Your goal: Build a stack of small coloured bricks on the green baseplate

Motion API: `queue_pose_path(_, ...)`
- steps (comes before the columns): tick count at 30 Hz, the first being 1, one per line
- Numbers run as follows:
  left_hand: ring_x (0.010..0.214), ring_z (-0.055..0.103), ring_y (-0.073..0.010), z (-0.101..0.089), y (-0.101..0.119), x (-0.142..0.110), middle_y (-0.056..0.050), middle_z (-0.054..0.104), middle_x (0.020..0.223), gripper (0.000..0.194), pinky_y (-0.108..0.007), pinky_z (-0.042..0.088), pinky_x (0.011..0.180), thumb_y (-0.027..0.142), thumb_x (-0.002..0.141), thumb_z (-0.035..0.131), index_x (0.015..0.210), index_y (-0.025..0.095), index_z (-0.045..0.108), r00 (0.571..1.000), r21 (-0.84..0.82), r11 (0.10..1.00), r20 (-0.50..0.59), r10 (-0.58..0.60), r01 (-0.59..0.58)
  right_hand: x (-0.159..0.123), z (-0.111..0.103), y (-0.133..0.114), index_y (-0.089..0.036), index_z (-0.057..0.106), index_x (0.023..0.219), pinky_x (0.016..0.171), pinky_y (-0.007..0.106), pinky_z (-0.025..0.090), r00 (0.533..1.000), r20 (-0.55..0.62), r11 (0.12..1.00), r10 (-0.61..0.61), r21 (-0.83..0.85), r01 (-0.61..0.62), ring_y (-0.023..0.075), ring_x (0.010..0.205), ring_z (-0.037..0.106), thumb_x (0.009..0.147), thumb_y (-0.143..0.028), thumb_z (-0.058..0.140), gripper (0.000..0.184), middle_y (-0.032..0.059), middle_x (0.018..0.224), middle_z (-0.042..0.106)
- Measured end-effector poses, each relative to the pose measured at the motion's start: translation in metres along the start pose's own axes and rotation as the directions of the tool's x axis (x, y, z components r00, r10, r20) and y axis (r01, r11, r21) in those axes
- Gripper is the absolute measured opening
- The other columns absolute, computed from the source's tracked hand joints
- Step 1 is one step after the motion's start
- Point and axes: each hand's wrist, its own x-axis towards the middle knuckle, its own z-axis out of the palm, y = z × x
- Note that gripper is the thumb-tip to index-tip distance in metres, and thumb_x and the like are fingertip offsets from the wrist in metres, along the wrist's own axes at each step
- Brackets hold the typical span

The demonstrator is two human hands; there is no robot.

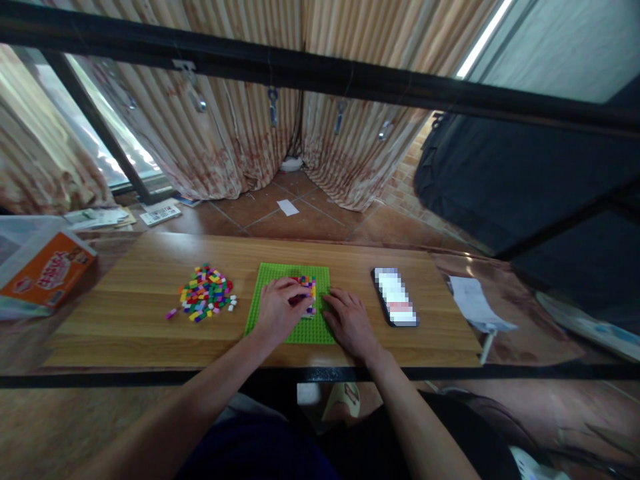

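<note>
A green studded baseplate (270, 272) lies flat on the wooden table (150, 267). Coloured bricks (313, 288) form a small block on its upper right part, partly covered by my left hand (280, 307). That hand is over the plate, thumb and fingertips drawn together at the bricks; whatever they pinch is too small to name. My right hand (350, 320) rests at the plate's right edge with its fingers stretched out, holding nothing. Left of the plate is a loose pile of small coloured bricks (207, 293).
A phone (395, 297) with a blurred screen lies right of the plate. At the far left stands a clear plastic box (30, 233) with an orange label. A dark metal bar (320, 80) with hanging clips crosses above the table. Paper (473, 300) lies off its right end.
</note>
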Motion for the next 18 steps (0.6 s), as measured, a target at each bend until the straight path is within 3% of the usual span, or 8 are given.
queue_pose_path(7,0.096,0.062,-0.019,0.0,-0.0003,0.0007,-0.002,0.07,0.093,0.006,-0.036,0.046,0.088,0.03,0.076,0.071,0.081,0.028,0.075,1.0,-0.015,0.999,0.0,-0.03,0.03,0.0003,0.0021,0.0019,-0.022,0.058,0.126,0.099,0.043,0.038,1.0,-0.005,1.0,-0.011,-0.003,0.011,0.0255,0.121,0.047,0.093,-0.031,0.051,0.035,0.0094,0.135,0.054)
queue_pose_path(18,0.099,0.061,-0.0199,-0.0005,-0.0025,-0.0036,-0.001,0.07,0.098,0.013,-0.037,0.044,0.09,0.03,0.077,0.072,0.089,0.029,0.074,1.0,0.047,0.999,0.013,0.027,-0.027,-0.0002,-0.0003,-0.0006,-0.021,0.058,0.126,0.099,0.043,0.038,1.0,-0.008,1.0,-0.008,0.006,0.008,0.0258,0.121,0.047,0.093,-0.031,0.05,0.035,0.0093,0.135,0.054)
